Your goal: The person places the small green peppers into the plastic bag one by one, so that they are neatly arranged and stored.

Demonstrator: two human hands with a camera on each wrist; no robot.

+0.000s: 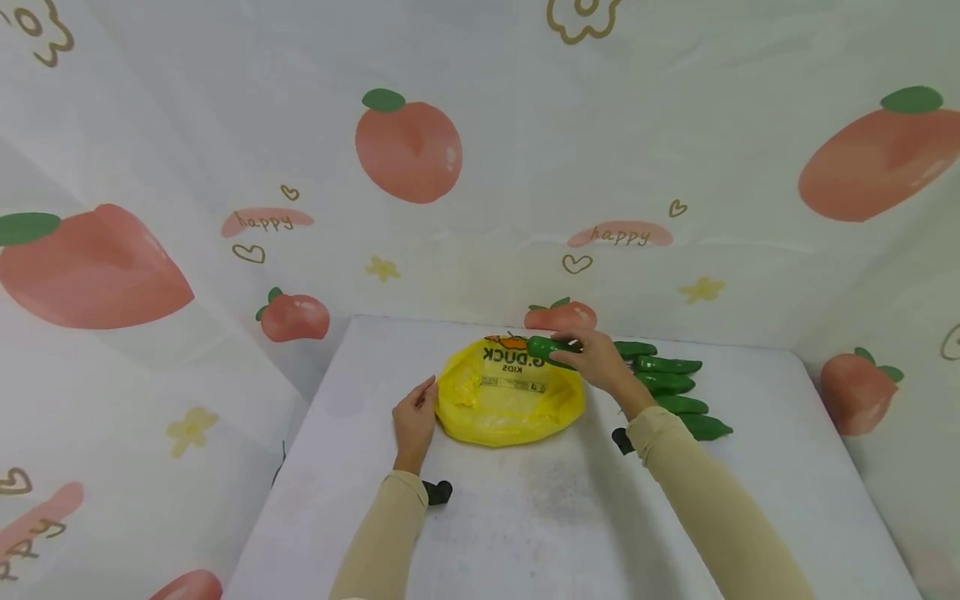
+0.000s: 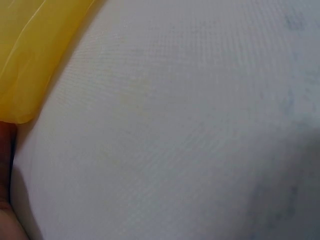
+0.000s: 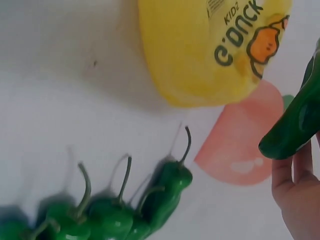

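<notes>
Your right hand (image 1: 600, 365) pinches green pepper (image 1: 546, 347) between thumb and fingers, raised near far right edge of open yellow bag (image 1: 495, 429). Your left hand (image 1: 415, 423) is at bag's left rim; cannot tell whether fingers grip it. 5 more peppers (image 1: 666, 383) lie in row on white desk (image 1: 517, 533), right of bag.

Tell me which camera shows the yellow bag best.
The head view: the yellow bag lies fully in frame, only slightly covered by the held green pepper. The right wrist view shows its printed part, cropped at the top; the left wrist view catches only a piece at upper left.
</notes>
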